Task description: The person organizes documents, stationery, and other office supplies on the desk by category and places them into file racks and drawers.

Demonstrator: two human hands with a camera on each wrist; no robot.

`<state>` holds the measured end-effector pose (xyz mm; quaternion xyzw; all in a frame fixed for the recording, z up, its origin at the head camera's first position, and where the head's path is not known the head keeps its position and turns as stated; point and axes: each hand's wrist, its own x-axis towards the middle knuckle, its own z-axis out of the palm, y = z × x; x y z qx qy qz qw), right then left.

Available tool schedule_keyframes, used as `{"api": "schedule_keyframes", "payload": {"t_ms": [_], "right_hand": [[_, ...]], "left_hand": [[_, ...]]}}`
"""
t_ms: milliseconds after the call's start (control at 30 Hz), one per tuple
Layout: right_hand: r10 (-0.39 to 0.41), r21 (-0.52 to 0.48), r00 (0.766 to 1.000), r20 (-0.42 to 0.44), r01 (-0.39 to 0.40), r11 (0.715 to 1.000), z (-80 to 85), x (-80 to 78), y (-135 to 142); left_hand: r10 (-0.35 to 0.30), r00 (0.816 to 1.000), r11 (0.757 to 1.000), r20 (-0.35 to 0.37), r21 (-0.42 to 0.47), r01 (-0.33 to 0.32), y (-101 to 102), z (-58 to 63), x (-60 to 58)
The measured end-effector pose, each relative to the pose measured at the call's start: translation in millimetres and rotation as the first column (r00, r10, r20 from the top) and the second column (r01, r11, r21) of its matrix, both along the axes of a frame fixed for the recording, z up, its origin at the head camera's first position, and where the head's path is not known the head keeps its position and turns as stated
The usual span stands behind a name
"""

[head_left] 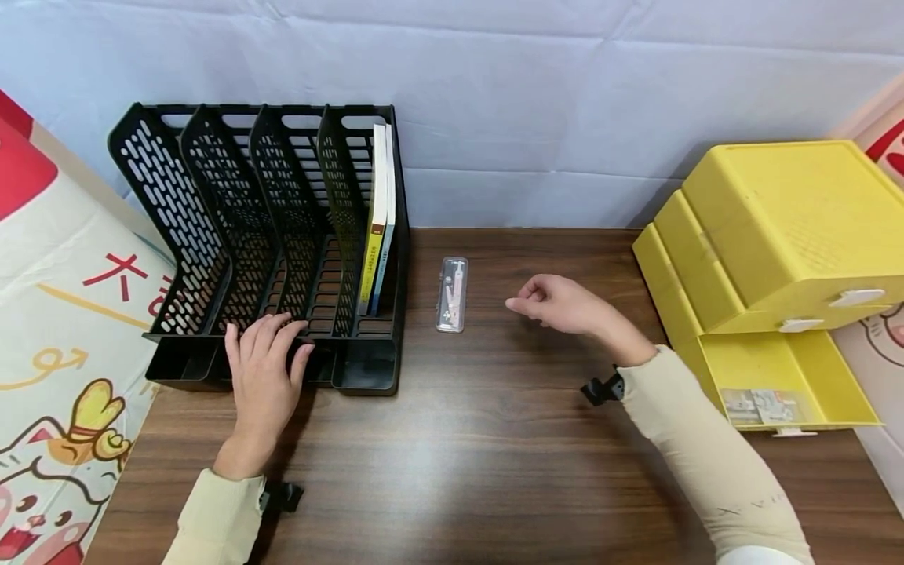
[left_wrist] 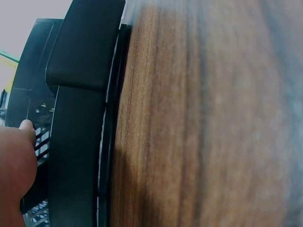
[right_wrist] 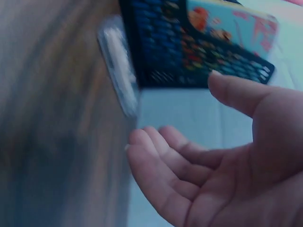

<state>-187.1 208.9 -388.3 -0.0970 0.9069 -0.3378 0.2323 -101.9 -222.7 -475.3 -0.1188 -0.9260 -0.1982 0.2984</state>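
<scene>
On the left of the desk stands a black file organizer point(head_left: 271, 227) with upright perforated dividers and small trays along its front. My left hand point(head_left: 264, 373) rests over its front edge, fingers lying across the lower ledge; in the left wrist view the thumb point(left_wrist: 27, 126) shows beside the black plastic point(left_wrist: 75, 151). A clear case point(head_left: 452, 294) with white pieces inside lies flat on the desk, right of the organizer. To the right of that case, my right hand point(head_left: 565, 304) is held with loosely bent fingers. The right wrist view shows its palm point(right_wrist: 222, 179) holding nothing.
Two thin books point(head_left: 380, 227) stand in the organizer's rightmost slot. At the right, a yellow drawer unit point(head_left: 791, 212) has its lowest drawer point(head_left: 833, 384) pulled out, with a clear packet point(head_left: 763, 406) in it. A pale cloth wall point(head_left: 523, 118) rises behind the desk.
</scene>
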Motion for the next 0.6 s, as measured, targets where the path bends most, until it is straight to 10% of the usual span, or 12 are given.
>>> {"api": "schedule_keyframes", "payload": {"t_ms": [600], "right_hand": [[-0.048,0.200,0.990,-0.132,0.074,0.977,-49.6,-9.5,-87.5]], "left_hand": [[-0.004,1.000,1.000,0.001,0.004,0.004,1.8,2.2,1.3]]}}
